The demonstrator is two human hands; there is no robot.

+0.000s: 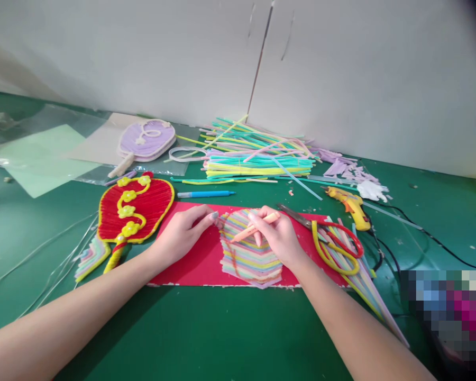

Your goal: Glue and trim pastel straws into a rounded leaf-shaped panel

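A striped pastel pipe-cleaner panel [252,256] lies on a red sheet [194,264] in front of me. An orange-brown line runs along the panel's left side and lower edge. My right hand [275,233] grips a light orange marker [256,227], its tip down on the left part of the panel. My left hand [188,227] is closed at the panel's upper left edge, thumb and fingertips pressed together there; the exact grip is partly hidden. Left of it lies a red fan [115,214] with yellow trim and yellow flowers.
Scissors [341,241] rest on loose pipe cleaners at the right, beside a yellow glue gun [351,206] with a black cord. Pipe-cleaner bundles [257,164] lie at the back. A blue pen [206,194] and a purple fan [146,140] are toward the back left.
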